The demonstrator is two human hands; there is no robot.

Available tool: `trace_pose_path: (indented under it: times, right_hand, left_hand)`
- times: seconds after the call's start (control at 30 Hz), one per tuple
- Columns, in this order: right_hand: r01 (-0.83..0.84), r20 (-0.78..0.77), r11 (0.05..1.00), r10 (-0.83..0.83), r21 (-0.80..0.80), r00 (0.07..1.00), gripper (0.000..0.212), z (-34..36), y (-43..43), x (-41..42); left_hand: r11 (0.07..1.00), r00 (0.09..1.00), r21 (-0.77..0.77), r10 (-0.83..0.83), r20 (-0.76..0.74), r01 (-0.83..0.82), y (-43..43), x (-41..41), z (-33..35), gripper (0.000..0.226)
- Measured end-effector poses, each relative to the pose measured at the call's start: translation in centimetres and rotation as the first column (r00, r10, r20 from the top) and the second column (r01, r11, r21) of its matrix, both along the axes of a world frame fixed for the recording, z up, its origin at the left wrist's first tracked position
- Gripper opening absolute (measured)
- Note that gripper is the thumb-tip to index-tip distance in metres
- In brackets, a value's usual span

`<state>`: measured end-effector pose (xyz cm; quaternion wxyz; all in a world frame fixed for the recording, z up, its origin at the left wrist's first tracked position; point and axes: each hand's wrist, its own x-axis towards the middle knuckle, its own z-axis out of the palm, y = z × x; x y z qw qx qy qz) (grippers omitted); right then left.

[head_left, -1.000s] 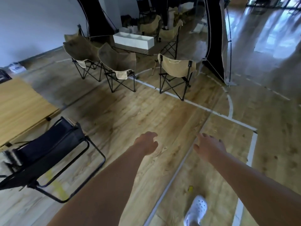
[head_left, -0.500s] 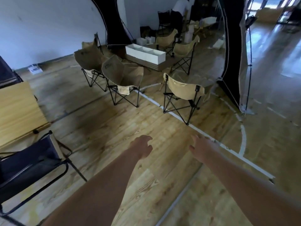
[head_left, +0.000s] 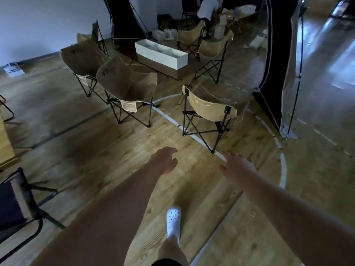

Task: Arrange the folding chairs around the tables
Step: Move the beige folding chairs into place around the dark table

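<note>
Several tan canvas folding chairs on black frames stand around a low wooden table (head_left: pixel 169 71). The nearest chair (head_left: pixel 208 110) has its back toward me, straight ahead. Two more tan chairs (head_left: pixel 127 87) (head_left: pixel 84 60) stand to its left, and two others (head_left: pixel 215 48) (head_left: pixel 189 37) behind the table. My left hand (head_left: pixel 165 160) and my right hand (head_left: pixel 237 167) reach forward over the floor, short of the nearest chair, fingers apart and holding nothing. A black folding chair (head_left: pixel 17 206) is at my lower left.
A white divided box (head_left: pixel 161 53) sits on the low table. A light wooden table edge (head_left: pixel 4 139) shows at the far left. Black fabric panels (head_left: pixel 276 54) stand on the right. A person (head_left: pixel 207 6) bends at the back. My white shoe (head_left: pixel 173 219) is on the wooden floor.
I have walked toward the tan chairs, which are now closer and larger. The black chair and the wooden table have slid out to the left. Both hands stay empty and outstretched.
</note>
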<state>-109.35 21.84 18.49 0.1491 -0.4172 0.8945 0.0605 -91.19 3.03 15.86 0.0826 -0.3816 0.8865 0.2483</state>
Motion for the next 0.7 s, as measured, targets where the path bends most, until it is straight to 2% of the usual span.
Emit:
trace_pose_path:
  times: [0.1,0.2,0.3,0.4,0.7]
  right_hand:
    - [0.039,0.009,0.999,-0.039,0.007,0.999,0.054,-0.9,-5.3,-5.2]
    - [0.091,0.034,0.995,-0.089,-0.052,0.995,0.048,-1.4,-10.6,-10.0]
    - [0.152,0.071,0.983,-0.145,-0.107,0.987,0.055,-1.1,-16.0,-14.2]
    - [0.145,0.035,0.988,-0.143,-0.05,0.989,0.06,-1.4,-20.9,-17.9]
    - [0.141,0.038,0.99,-0.139,-0.03,0.989,0.052,-5.6,-31.0,-29.4]
  left_hand:
    - [1.0,1.0,0.004,-0.015,-0.015,0.015,-5.5,-5.3,-0.5,0.046]
    - [0.999,0.998,0.001,-0.053,-0.019,0.053,-11.3,-10.1,-0.6,0.046]
    - [0.995,0.995,-0.009,-0.096,0.005,0.096,-17.3,-14.6,0.1,0.047]
    - [0.991,0.992,-0.042,-0.123,0.039,0.124,-22.9,-18.9,0.6,0.049]
    - [0.981,0.98,-0.037,-0.187,0.067,0.19,-34.2,-31.8,-3.2,0.048]
